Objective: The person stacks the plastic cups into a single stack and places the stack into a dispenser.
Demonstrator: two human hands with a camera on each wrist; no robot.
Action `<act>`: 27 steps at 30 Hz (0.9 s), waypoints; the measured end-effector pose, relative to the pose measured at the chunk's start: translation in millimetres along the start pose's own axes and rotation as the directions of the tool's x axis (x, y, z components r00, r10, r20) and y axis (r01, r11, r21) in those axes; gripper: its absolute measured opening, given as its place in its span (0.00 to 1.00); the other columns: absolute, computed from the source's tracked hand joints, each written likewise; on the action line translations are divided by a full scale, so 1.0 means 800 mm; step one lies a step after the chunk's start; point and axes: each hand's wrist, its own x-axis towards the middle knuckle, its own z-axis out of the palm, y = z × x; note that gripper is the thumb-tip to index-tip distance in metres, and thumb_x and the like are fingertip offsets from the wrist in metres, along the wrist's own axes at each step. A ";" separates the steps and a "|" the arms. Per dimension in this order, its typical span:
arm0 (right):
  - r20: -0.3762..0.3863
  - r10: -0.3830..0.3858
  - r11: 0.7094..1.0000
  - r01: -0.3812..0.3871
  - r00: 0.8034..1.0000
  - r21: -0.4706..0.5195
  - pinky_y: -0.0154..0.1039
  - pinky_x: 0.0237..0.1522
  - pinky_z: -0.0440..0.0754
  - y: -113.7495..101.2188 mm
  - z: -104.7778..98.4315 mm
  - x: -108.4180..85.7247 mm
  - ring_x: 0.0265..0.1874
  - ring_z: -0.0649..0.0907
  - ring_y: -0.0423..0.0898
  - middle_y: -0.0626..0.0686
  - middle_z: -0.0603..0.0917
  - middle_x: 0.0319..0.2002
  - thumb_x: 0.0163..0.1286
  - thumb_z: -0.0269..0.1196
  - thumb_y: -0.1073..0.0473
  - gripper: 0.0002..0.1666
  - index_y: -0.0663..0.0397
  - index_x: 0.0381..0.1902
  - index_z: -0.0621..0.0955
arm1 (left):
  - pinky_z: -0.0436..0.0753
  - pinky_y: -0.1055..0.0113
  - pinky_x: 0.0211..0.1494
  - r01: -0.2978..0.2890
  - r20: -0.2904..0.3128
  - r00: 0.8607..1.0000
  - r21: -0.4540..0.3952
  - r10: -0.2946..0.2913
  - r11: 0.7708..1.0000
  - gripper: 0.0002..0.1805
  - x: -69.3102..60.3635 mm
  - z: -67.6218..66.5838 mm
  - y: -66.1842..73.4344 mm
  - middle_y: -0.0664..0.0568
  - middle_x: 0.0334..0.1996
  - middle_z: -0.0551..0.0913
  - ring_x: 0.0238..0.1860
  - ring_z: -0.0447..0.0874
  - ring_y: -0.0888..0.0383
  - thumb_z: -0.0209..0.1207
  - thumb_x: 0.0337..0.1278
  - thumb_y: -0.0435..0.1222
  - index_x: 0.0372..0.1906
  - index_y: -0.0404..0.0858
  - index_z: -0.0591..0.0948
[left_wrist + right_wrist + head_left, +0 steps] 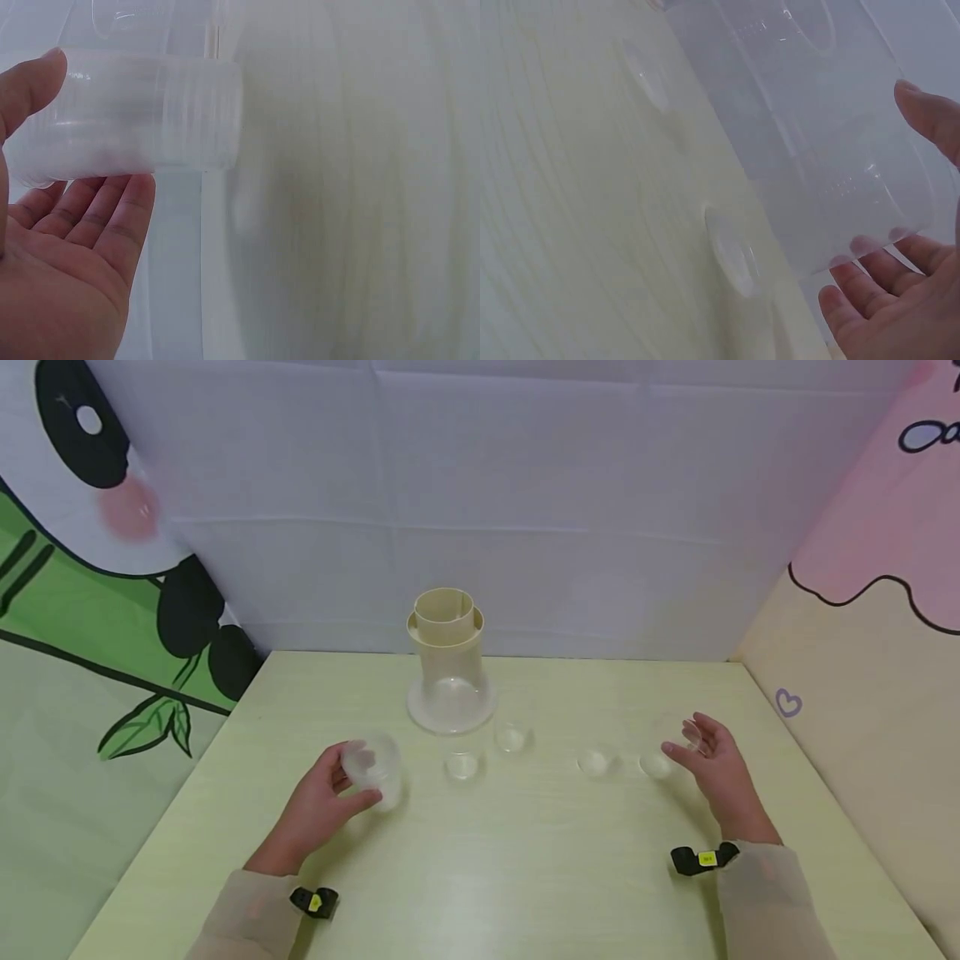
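My left hand [318, 810] holds a translucent plastic cup [135, 112] with ridges near one end, possibly several nested together. Its thumb lies on one side and its fingers support the other, above the table. At the right, my right hand [716, 768] has its thumb and fingers round the upper part of a clear cup [655, 766] standing on the table. Fingertips [866, 244] show through the clear wall in the right wrist view. Another clear cup [597, 762] stands just left of it. The transparent walls make the cups' outlines faint.
Two more clear cups [462, 765] stand near the table's middle. Behind them rises a beige two-tube holder [448, 664] on a round whitish base. A white cloth wall [525, 568] closes off the back edge; printed cloths hang on both sides.
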 end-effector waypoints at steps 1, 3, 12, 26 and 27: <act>0.003 0.000 1.000 0.000 1.000 0.001 0.60 0.77 0.54 0.001 0.001 0.001 0.80 0.53 0.59 0.59 0.50 0.82 0.72 0.69 0.44 0.62 0.53 0.84 0.41 | 0.73 0.41 0.68 0.004 0.000 1.000 0.001 -0.004 1.000 0.46 0.000 0.000 0.000 0.37 0.74 0.67 0.73 0.67 0.37 0.73 0.60 0.41 0.77 0.38 0.59; 0.005 0.000 1.000 0.000 1.000 -0.008 0.60 0.76 0.55 0.001 0.002 0.001 0.80 0.53 0.59 0.59 0.51 0.82 0.71 0.70 0.44 0.62 0.52 0.84 0.42 | 0.73 0.41 0.68 0.009 -0.001 1.000 0.003 -0.009 1.000 0.47 0.000 0.000 0.001 0.37 0.74 0.67 0.73 0.67 0.37 0.73 0.60 0.41 0.77 0.38 0.59; 0.000 -0.027 0.999 0.027 1.000 -0.036 0.61 0.73 0.63 0.004 0.011 0.006 0.77 0.60 0.61 0.61 0.59 0.79 0.69 0.72 0.45 0.61 0.56 0.83 0.47 | 0.73 0.41 0.68 0.002 -0.004 1.000 0.006 -0.002 1.000 0.46 0.000 0.000 0.002 0.36 0.74 0.67 0.72 0.69 0.37 0.73 0.60 0.40 0.77 0.37 0.59; -0.024 -0.032 0.999 0.031 0.999 -0.016 0.22 0.52 0.74 0.014 0.013 0.009 0.73 0.67 0.57 0.61 0.64 0.77 0.71 0.70 0.45 0.57 0.56 0.82 0.50 | 0.72 0.41 0.69 0.000 -0.003 1.000 0.000 0.000 1.000 0.47 0.001 -0.002 -0.003 0.38 0.74 0.68 0.72 0.68 0.37 0.74 0.59 0.42 0.76 0.39 0.60; -0.026 -0.031 0.999 0.031 0.999 -0.014 0.22 0.52 0.74 0.014 0.013 0.009 0.73 0.67 0.56 0.61 0.64 0.77 0.71 0.70 0.45 0.56 0.56 0.82 0.50 | 0.72 0.41 0.69 0.000 -0.003 1.000 0.000 0.000 1.000 0.47 0.001 -0.002 -0.003 0.38 0.74 0.68 0.72 0.68 0.37 0.74 0.59 0.42 0.76 0.39 0.60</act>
